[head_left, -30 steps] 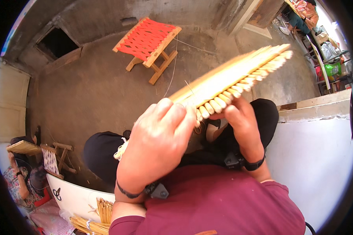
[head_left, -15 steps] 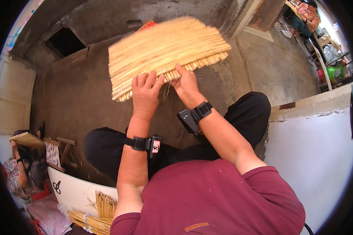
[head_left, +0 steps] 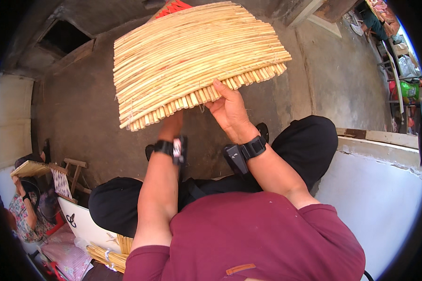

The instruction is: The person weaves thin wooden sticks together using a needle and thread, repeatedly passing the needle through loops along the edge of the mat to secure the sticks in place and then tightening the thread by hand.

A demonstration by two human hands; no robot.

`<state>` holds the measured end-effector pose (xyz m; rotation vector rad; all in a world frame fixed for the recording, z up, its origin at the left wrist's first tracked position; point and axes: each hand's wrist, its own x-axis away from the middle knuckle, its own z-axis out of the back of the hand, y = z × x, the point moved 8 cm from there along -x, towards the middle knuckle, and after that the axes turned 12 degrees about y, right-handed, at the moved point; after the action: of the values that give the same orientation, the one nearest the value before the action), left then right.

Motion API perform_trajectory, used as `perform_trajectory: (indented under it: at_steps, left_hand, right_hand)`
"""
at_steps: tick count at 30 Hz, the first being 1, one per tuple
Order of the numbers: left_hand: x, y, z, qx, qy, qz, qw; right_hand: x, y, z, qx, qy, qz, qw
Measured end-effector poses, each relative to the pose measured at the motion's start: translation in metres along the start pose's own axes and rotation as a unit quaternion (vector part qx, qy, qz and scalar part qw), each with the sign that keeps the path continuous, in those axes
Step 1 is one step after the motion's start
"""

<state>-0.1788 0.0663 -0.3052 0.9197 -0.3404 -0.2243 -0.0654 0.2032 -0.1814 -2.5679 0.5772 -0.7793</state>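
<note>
I see a folded or layered mat of pale straw sticks [head_left: 197,49] raised in front of me, its rows of cut stick ends along the near edge, with a few loose threads on it. My right hand [head_left: 227,112] grips that near edge, thumb on top and fingers underneath. My left hand [head_left: 172,122] is under the left part of the mat, blurred, with its fingers hidden, so I cannot tell what it holds. Both forearms wear black straps with small devices.
A red-webbed wooden stool [head_left: 172,8] shows behind the mat. One person [head_left: 26,213] at lower left handles a similar mat beside a wooden stool; another [head_left: 380,21] sits at upper right near a cluttered rack [head_left: 405,79]. Stick bundles [head_left: 105,257] and scissors [head_left: 71,220] are at lower left.
The mat has gone from tilted near me to raised and broad-face up. My left hand, earlier on top of its edge, has moved underneath; my right hand still grips the edge.
</note>
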Motion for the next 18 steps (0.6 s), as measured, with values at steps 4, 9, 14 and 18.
perform_trajectory:
  at_steps: [4,9,14,18]
  left_hand:
    - [-0.037,-0.021,-0.001,0.485,0.069,0.210,0.846]
    - [-0.042,-0.026,-0.018,0.599,0.094,0.253,0.754]
    - [-0.030,-0.013,-0.025,0.643,0.107,0.255,0.714]
    - [0.007,0.004,-0.024,0.633,0.122,0.244,0.725]
  right_hand:
    - [0.004,-0.006,0.001,0.017,-0.004,0.013,1.000]
    - [0.004,0.000,0.002,-0.005,-0.003,0.004,1.000]
    - [-0.002,0.006,0.008,-0.030,-0.009,-0.008,0.999]
    - [-0.008,0.017,0.013,-0.043,-0.005,-0.011,0.999]
